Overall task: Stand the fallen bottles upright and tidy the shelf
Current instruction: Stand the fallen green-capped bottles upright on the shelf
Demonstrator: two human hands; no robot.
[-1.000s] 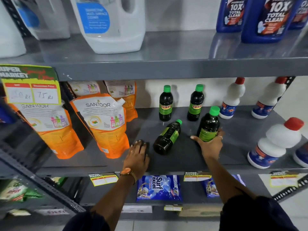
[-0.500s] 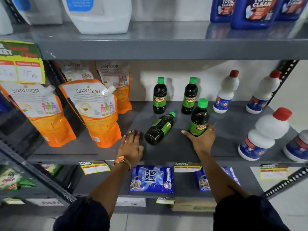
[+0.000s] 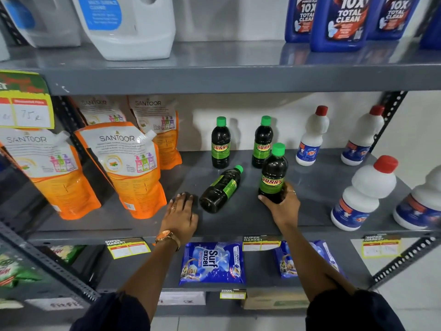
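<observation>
Shelf, mid-tidy: one bottle down.
Right hand (image 3: 284, 206) wraps upright bottle (image 3: 273, 174); left hand (image 3: 182, 215) flat, spread, empty beside fallen bottle (image 3: 220, 189), which may roll if nudged.

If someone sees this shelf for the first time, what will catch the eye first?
Probably the one dark bottle lying on its side in the middle of the grey shelf, between the two hands. The right hand grips an upright Sunny bottle by its base; the left hand rests flat on the shelf. The orange Santoor pouches at left also stand out.
</observation>
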